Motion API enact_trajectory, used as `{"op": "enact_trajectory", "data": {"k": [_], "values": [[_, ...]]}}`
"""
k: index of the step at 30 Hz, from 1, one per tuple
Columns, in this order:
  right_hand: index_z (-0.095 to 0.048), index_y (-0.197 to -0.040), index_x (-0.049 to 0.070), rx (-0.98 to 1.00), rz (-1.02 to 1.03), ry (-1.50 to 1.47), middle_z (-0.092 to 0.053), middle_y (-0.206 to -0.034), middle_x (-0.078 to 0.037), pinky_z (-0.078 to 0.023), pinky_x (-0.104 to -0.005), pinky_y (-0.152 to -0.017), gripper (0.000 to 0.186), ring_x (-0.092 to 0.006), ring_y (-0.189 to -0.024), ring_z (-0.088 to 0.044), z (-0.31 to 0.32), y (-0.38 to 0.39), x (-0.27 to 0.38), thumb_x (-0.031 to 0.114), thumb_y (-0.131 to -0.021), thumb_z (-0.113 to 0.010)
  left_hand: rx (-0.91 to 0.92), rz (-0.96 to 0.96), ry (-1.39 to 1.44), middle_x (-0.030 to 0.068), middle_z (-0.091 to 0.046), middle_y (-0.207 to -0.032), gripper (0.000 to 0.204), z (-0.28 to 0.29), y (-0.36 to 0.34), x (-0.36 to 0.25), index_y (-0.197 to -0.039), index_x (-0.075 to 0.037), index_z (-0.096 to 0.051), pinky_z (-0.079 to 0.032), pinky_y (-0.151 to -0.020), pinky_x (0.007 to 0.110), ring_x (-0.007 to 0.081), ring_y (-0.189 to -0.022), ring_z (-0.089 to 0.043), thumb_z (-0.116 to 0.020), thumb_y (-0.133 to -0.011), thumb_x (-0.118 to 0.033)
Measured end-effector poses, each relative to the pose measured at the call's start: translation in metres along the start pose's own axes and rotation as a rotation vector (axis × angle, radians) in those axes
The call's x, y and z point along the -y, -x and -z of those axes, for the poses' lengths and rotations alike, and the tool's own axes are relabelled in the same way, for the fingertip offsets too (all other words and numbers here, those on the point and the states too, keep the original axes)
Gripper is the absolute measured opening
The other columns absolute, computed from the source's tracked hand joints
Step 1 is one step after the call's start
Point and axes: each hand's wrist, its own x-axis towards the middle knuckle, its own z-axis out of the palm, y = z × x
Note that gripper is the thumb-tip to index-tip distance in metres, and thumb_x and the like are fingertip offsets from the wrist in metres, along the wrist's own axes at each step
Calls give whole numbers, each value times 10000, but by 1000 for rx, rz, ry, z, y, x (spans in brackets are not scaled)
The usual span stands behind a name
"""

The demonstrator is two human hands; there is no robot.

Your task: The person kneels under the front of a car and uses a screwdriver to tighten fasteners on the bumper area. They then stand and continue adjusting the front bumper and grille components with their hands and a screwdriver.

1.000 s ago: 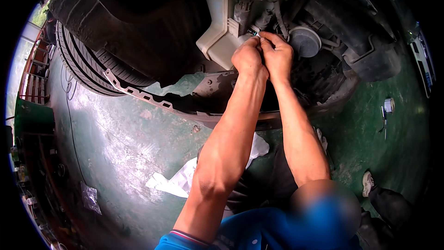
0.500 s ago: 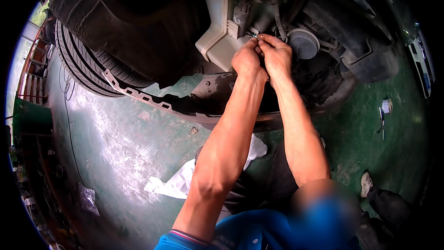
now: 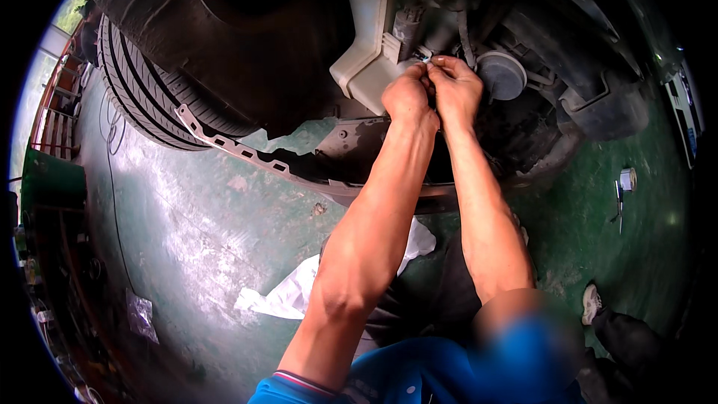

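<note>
Under the car's front corner, my left hand (image 3: pixel 406 94) and my right hand (image 3: pixel 458 90) are held together, fingers pinched around a small pale fitting (image 3: pixel 425 57), perhaps a connector, partly hidden by the fingertips. Just left of them is a translucent plastic reservoir (image 3: pixel 363 72), with a dark cylindrical part (image 3: pixel 406 26) above. A round dark cap-like component (image 3: pixel 501 75) sits right of my right hand. The lower lip (image 3: pixel 247 161) of a dark bumper panel curves across below my hands, behind my forearms.
A tire (image 3: pixel 138 93) stands at upper left. On the green floor (image 3: pixel 187 202) lie a white cloth (image 3: pixel 277 295), a cable, a plastic bag (image 3: pixel 140 314), and a roll (image 3: pixel 627 178) beside a thin tool (image 3: pixel 619 202). A person's shoe (image 3: pixel 591 299) shows at lower right.
The car parts and both hands appear slightly farther right in the view. My fingertips have shifted only a little around the small fitting and stay pinched together.
</note>
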Motion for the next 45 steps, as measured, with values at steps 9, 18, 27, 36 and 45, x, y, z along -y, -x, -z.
{"op": "enact_trajectory", "data": {"k": [9,18,27,36,45], "values": [[-687,-1041,-37,65,271,382,-688,-861,-64,-492,-240,-685,192,-107,-755,-613,13,-1,-8,43,-874,-638,-24,-18,-25,13,-567,-673,88,-1,-1,4,-816,-39,-626,-430,-522,268,116,-561,-497,-599,-890,-79],[-688,-1046,-40,103,364,367,-691,-956,-111,-491,-262,-762,222,-162,-845,-642,17,8,-3,28,-839,-644,1,-21,-456,23,-565,-685,193,7,16,-20,-865,-32,-645,-359,-510,278,130,-560,-472,-573,-891,-209],[-704,-980,-50,-23,264,211,-714,-810,-112,-493,-258,-694,191,-115,-720,-623,2,8,-9,72,-835,-679,146,-102,-684,20,-578,-726,238,15,20,-33,-1002,-40,-674,-371,-523,276,118,-602,-487,-505,-915,-184],[-695,-892,-56,-108,82,-108,-683,-810,-54,-470,-233,-707,99,-105,-737,-593,-9,6,-8,-1,-810,-694,208,-57,-581,24,-603,-766,247,16,26,-28,-1073,-55,-655,-403,-532,270,120,-617,-509,-496,-947,-197],[-686,-911,-46,-66,149,92,-692,-788,-72,-493,-258,-691,110,-122,-724,-619,-3,-3,-13,-4,-811,-669,253,-27,-539,40,-621,-1025,328,19,23,-23,-1228,-59,-590,-457,-705,280,138,-871,-560,-483,-969,-230]]}}
